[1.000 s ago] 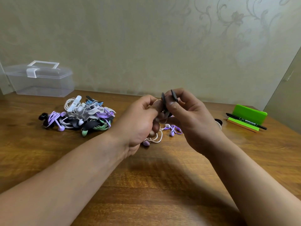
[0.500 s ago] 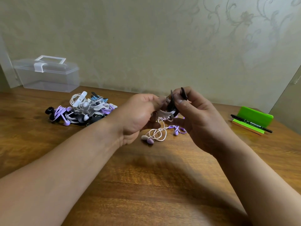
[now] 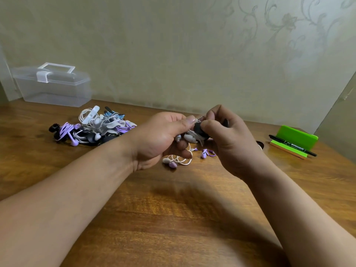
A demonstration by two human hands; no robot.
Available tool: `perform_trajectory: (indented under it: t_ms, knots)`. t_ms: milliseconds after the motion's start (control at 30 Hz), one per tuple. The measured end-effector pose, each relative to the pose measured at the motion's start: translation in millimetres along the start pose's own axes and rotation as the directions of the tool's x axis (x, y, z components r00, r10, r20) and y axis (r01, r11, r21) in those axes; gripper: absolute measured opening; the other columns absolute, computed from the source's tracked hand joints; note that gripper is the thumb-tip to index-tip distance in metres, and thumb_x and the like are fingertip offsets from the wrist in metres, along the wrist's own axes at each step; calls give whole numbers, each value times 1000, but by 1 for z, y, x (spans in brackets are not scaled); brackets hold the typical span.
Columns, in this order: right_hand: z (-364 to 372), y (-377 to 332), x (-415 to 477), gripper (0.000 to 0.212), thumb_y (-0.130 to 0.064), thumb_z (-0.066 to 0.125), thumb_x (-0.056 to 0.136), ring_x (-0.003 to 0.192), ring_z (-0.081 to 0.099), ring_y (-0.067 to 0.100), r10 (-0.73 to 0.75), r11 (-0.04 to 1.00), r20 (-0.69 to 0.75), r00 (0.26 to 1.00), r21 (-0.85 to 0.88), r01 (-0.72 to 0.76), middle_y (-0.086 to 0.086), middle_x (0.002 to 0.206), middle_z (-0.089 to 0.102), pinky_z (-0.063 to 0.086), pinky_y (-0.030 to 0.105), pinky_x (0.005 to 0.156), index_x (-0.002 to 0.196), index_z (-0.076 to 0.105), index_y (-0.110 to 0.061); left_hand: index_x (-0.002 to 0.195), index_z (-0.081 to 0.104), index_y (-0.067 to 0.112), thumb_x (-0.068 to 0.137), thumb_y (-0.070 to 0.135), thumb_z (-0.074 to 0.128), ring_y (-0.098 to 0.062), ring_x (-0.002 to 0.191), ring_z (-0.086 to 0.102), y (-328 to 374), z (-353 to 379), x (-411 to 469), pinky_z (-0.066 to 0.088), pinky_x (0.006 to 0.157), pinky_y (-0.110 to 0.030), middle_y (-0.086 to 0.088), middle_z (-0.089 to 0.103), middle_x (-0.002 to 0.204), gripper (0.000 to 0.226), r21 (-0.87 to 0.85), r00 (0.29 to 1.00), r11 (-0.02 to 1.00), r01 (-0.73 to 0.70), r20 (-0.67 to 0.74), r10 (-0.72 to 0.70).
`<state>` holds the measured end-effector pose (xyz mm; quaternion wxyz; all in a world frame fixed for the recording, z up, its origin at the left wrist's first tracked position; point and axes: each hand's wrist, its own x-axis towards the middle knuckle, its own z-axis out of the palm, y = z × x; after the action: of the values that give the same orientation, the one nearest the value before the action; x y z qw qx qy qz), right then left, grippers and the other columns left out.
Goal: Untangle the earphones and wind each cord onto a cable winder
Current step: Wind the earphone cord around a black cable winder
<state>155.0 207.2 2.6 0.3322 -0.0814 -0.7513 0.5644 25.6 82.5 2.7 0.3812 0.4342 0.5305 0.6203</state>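
Note:
Above the middle of the wooden table (image 3: pixel 173 218), my right hand (image 3: pixel 229 143) pinches a black cable winder (image 3: pixel 198 129) between thumb and fingers. My left hand (image 3: pixel 159 139) is curled round the white earphone cord, and its grey earbuds (image 3: pixel 189 138) stick out between the two hands. The cord's loose white loops (image 3: pixel 182 160) hang down to the table, next to purple earbuds (image 3: pixel 205 153). How much cord sits on the winder is hidden by my fingers.
A heap of earphones on winders (image 3: pixel 94 128) in white, purple, blue and black lies at the left. Behind it stands a clear plastic box (image 3: pixel 52 85) with a handle. At the right are a green holder (image 3: pixel 296 138) and a black pen (image 3: pixel 292 145).
The winder has turned in my right hand from upright to lying flatter under my thumb. The grey earbuds now show between the hands. The view has shifted slightly.

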Motion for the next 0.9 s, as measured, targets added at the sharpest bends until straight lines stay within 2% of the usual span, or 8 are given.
perform_trajectory:
  t_ms: [167, 267, 400, 533, 600, 667, 767, 900]
  knots:
    - [2, -1, -5, 13, -18, 59, 103, 63, 52, 7, 1, 934, 11, 1000, -358, 3, 3, 80, 56, 44, 18, 56, 102, 51, -7, 90, 61, 15, 108, 35, 52, -19, 50, 57, -18, 3, 8, 47, 60, -45, -9, 59, 77, 29, 260, 990, 966, -7, -137, 45]
    - [1, -5, -7, 12, -18, 54, 106, 66, 53, 1, -4, 911, 41, 999, -412, 21, 3, 91, 56, 47, 16, 60, 112, 46, -11, 89, 63, 15, 107, 34, 54, -28, 57, 57, -18, 1, 9, 51, 63, -57, -8, 59, 76, 27, 289, 983, 957, -43, -157, 91]
    - [-2, -5, -8, 15, -24, 52, 107, 83, 66, 16, 37, 930, 55, 998, -367, -14, 6, 104, 65, 58, 48, 77, 121, 49, -21, 90, 62, 11, 107, 30, 54, -31, 65, 54, -14, -3, 9, 52, 59, -46, -5, 60, 73, 27, 273, 987, 960, -63, -124, 100]
    - [-8, -1, -6, 20, -34, 55, 103, 96, 71, 18, 64, 936, 86, 994, -350, -30, -1, 102, 75, 57, 43, 86, 114, 69, -25, 92, 60, 7, 108, 21, 51, -26, 62, 37, -9, -3, 7, 51, 45, -26, -7, 53, 70, 23, 205, 990, 974, -92, -89, 112]
    - [-10, -1, -5, 22, -35, 56, 98, 89, 70, 15, 54, 928, 92, 994, -371, -16, 0, 95, 75, 55, 35, 82, 107, 72, -22, 93, 61, 9, 108, 26, 53, -27, 59, 43, -10, -3, 6, 53, 50, -33, -10, 55, 72, 24, 241, 993, 967, -79, -69, 98]
    - [-9, -1, -5, 22, -37, 56, 92, 80, 64, 15, 46, 918, 90, 995, -396, -7, 3, 86, 71, 54, 40, 73, 96, 69, -20, 95, 63, 11, 107, 30, 55, -26, 57, 56, -12, -4, 6, 51, 59, -43, -13, 58, 77, 24, 268, 995, 962, -52, -69, 73]
    - [-6, -1, -5, 12, -34, 54, 88, 69, 50, 11, 43, 929, 75, 996, -371, -12, -9, 71, 54, 44, 29, 58, 82, 58, -24, 94, 64, 12, 106, 29, 55, -29, 62, 56, -11, -3, 7, 50, 58, -39, -9, 60, 75, 22, 225, 997, 973, -57, -43, 68]
    - [2, 0, -6, 23, -43, 55, 87, 68, 52, 18, 11, 875, 5, 1000, -485, -8, -2, 76, 57, 44, 34, 58, 89, 54, -20, 96, 63, 13, 106, 31, 55, -17, 50, 58, -14, -4, 7, 58, 67, -54, 4, 62, 68, 22, 324, 994, 944, -58, -73, 86]
